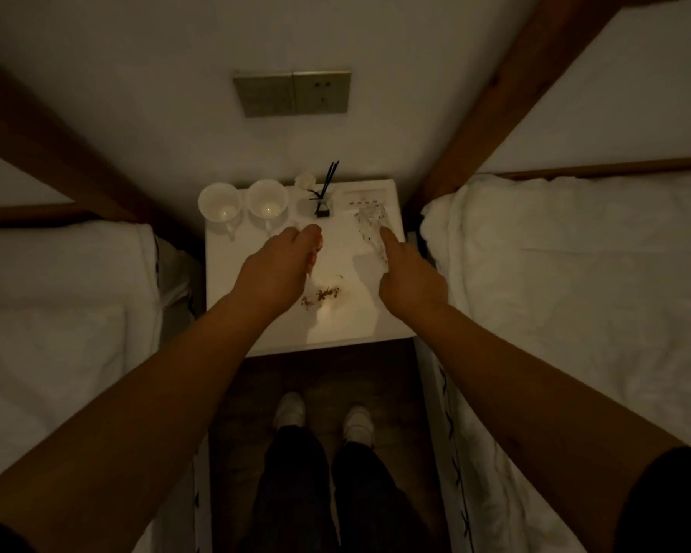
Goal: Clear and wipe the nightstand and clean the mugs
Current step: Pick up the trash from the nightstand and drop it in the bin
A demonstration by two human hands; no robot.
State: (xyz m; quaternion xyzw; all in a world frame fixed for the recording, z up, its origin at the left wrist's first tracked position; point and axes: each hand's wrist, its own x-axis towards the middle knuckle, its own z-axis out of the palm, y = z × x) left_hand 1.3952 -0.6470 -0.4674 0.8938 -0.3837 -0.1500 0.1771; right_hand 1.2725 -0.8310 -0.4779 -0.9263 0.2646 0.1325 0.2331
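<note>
Seen from above between two white beds, a small white nightstand (pixel 256 333) is reached over by both bare arms. Nearest on its top, a patch of brown crumbs (pixel 322 294) lies between the wrists. Over the middle, the left hand (pixel 280 265) is held with fingers curled; something small and pinkish seems to be pinched there, though what it is cannot be told. On the right side, a clear crinkled wrapper (pixel 370 229) is touched by the pointing forefinger of the right hand (pixel 409 279), the other fingers being folded under. The wrapper's long axis runs from near to far, just ahead of the right hand, which is judged the nearer. Farther back a reed diffuser (pixel 322 201) stands, and at the far left corner two white mugs (pixel 242 205) are set side by side, well apart from both hands.
</note>
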